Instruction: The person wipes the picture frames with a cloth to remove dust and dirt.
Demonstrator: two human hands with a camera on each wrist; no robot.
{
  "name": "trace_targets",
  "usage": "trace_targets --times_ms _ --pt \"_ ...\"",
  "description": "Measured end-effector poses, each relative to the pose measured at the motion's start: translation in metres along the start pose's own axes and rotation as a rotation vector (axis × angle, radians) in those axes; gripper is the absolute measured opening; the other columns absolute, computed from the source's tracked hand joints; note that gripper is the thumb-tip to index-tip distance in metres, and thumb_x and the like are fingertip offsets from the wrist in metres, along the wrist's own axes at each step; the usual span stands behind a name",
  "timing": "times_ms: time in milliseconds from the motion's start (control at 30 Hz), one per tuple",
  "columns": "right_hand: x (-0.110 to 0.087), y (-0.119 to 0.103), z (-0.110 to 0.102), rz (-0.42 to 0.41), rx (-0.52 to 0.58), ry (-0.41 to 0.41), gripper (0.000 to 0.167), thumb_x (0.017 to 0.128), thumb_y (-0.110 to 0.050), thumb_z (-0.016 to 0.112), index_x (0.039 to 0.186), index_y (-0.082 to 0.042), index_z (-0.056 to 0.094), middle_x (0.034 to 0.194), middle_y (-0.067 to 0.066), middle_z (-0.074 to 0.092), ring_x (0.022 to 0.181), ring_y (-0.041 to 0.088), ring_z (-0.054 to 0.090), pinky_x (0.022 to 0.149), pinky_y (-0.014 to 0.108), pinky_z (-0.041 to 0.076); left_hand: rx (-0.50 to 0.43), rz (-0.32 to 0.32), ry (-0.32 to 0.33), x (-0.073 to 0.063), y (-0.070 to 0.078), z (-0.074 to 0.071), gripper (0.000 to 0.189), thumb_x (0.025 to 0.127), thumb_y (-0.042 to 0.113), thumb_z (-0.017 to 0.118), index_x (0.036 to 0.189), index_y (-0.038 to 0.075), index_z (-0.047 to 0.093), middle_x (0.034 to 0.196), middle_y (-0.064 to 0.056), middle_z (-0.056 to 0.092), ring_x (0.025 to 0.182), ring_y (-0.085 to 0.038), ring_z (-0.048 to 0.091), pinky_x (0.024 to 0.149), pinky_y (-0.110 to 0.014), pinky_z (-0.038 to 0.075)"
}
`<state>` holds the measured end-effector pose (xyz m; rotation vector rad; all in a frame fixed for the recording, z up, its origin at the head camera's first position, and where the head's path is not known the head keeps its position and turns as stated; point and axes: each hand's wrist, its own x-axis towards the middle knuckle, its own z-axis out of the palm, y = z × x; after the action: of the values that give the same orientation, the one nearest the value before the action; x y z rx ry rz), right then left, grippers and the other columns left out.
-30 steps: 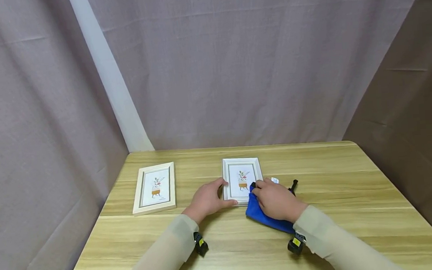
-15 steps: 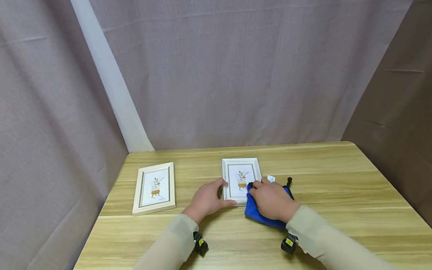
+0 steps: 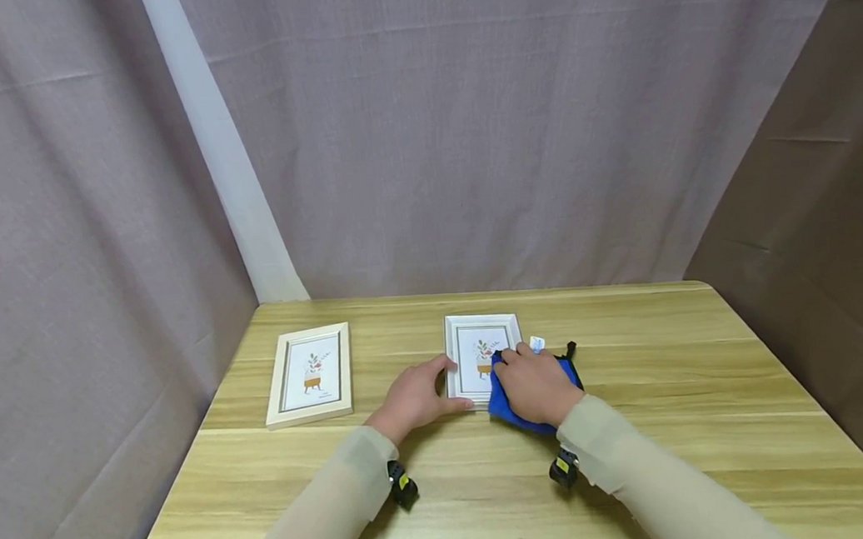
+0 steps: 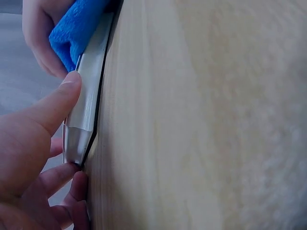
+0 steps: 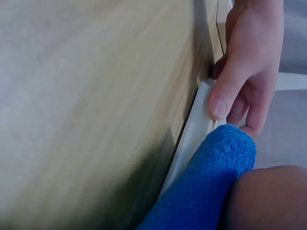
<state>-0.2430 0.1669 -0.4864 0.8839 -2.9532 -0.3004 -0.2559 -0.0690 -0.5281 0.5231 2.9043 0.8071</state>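
Note:
A white picture frame (image 3: 480, 321) with a plant print lies face up on the table. My left hand (image 3: 418, 397) holds its near left corner, the thumb (image 4: 62, 98) on the near edge and other fingers along the left side. In my right hand (image 3: 537, 385) is a blue cleaning cloth (image 3: 507, 406) with dark trim and a white tag. The hand presses this cloth on the right lower part of the frame, covering some of the print. Fuzzy blue fabric bunches beyond the hand in the right wrist view.
A cream picture frame (image 3: 278, 389) with a similar print lies at the left of the wooden table (image 3: 673, 386). Grey curtains (image 3: 467, 133) hang behind and to the left, with a brown one (image 3: 820, 234) at the right.
My right hand has slid left and away from me with the cloth, moving further up the white picture frame. The left hand and both frames stay in place.

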Motion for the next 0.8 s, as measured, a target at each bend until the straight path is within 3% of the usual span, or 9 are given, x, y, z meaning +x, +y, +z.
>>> trace_targets --times_ms 333,800 --pt "0.016 0.012 -0.003 0.013 0.001 -0.046 0.038 0.115 -0.022 0.055 0.145 -0.004 0.070 0.142 0.020 0.066 0.124 0.041 0.061 0.093 0.063 0.059 -0.010 0.007 0.003 -0.001 -0.001 0.000 0.076 0.086 0.066 0.088 0.145 0.025 0.065 0.140 -0.010 0.072 0.128 -0.031 0.067 0.109 -0.047 0.053" --pt "0.039 0.027 0.003 0.029 -0.002 -0.047 0.041 0.115 -0.023 0.053 0.149 -0.004 0.067 0.148 0.020 0.063 0.130 0.042 0.059 0.098 0.062 0.058 0.007 0.007 0.006 -0.001 -0.001 -0.001 0.076 0.086 0.066 0.088 0.145 0.025 0.064 0.138 -0.009 0.074 0.126 -0.030 0.068 0.108 -0.045 0.054"
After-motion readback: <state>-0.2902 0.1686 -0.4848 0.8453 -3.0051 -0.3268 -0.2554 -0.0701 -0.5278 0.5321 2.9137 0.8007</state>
